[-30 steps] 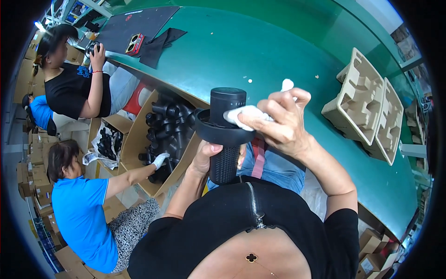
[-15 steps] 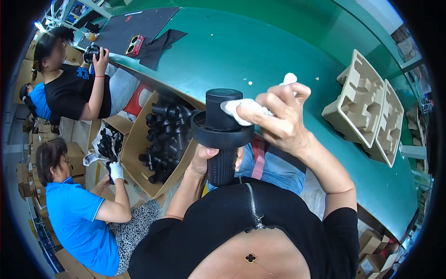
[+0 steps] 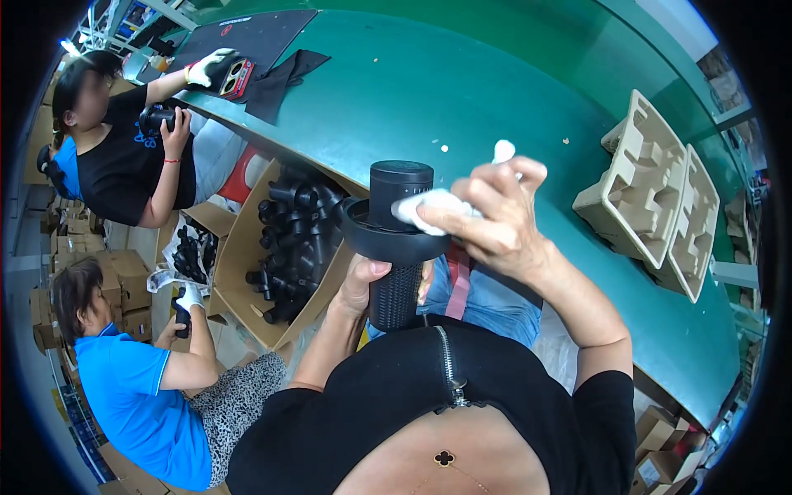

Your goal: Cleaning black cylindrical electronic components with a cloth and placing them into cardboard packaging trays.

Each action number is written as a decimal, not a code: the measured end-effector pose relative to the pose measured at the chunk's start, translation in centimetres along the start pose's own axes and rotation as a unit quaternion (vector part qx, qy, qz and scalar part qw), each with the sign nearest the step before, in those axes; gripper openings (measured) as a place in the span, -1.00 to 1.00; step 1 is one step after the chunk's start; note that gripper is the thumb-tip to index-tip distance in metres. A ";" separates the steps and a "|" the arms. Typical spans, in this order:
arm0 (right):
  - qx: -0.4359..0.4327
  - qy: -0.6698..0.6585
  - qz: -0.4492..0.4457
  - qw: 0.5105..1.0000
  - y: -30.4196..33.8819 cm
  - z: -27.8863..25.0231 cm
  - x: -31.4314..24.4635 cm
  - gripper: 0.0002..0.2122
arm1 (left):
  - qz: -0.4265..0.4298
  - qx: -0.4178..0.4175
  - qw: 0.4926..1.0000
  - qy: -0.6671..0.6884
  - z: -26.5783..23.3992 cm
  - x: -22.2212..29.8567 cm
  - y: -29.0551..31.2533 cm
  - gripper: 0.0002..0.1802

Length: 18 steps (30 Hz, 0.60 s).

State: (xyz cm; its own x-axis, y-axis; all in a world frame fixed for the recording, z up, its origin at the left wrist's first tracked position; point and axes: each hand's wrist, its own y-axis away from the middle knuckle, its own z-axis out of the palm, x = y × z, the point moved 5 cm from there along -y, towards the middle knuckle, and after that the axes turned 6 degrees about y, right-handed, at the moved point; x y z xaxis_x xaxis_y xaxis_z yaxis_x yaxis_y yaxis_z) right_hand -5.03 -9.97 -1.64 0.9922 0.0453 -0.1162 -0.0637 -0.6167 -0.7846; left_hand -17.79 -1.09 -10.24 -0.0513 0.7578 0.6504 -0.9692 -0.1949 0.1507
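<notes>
In front of my chest stands a black cylindrical device (image 3: 394,301) with a textured lower grip, a wide ring collar and a smooth round top. My left hand (image 3: 359,287) is closed around the grip below the collar; thumb and fingertips show on either side. My right hand (image 3: 507,219) pinches a white cloth (image 3: 433,208) and presses it against the right side of the smooth top, just above the collar. A white tuft of it sticks up behind the fingers. Small light markings show on the top part beside the cloth.
A green table (image 3: 495,99) spans ahead, with moulded pulp trays (image 3: 639,181) at the right. At left, a cardboard box (image 3: 239,285) holds many black parts. Two co-workers sit at left, one (image 3: 115,157) by a dark mat and red box (image 3: 238,78), one (image 3: 136,379) in blue.
My right hand and the cloth have shifted slightly down, uncovering markings on the top part. The far co-worker's gloved hand now reaches to the red box; the blue-shirted one leans back slightly.
</notes>
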 end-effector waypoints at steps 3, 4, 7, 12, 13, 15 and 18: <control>0.011 0.019 0.007 1.000 -0.7 0.0 0.6 -0.64 | -0.008 -0.024 1.000 0.006 0.0 0.2 -0.3 -0.36; 0.005 0.010 0.006 1.000 -0.2 0.2 0.2 -0.64 | -0.008 -0.024 1.000 0.005 0.0 0.2 -0.3 -0.36; -0.007 -0.008 0.004 1.000 0.3 0.5 -0.4 -0.63 | 0.005 0.010 1.000 -0.025 -0.3 0.3 0.0 -0.37; 0.011 0.023 0.007 1.000 -0.4 0.1 0.4 -0.63 | 0.005 -0.009 1.000 0.000 0.4 0.4 -0.3 -0.37; 0.011 0.023 0.012 1.000 -0.3 0.1 0.4 -0.63 | 0.006 -0.006 1.000 -0.005 0.3 0.4 -0.4 -0.37; 0.010 0.022 0.016 1.000 0.0 0.1 0.3 -0.63 | 0.008 0.002 1.000 -0.016 0.2 0.4 -0.4 -0.37; -0.002 -0.002 0.013 1.000 0.7 0.1 -0.7 -0.64 | 0.010 -0.001 1.000 -0.011 0.0 0.3 -0.1 -0.37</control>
State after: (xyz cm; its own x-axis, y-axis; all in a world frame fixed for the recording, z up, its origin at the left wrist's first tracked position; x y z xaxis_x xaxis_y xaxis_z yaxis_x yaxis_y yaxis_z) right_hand -5.79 -10.40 -2.19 0.9899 0.0319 -0.1384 -0.0889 -0.6205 -0.7791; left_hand -17.70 -0.80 -10.04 -0.0648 0.7405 0.6689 -0.9684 -0.2085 0.1370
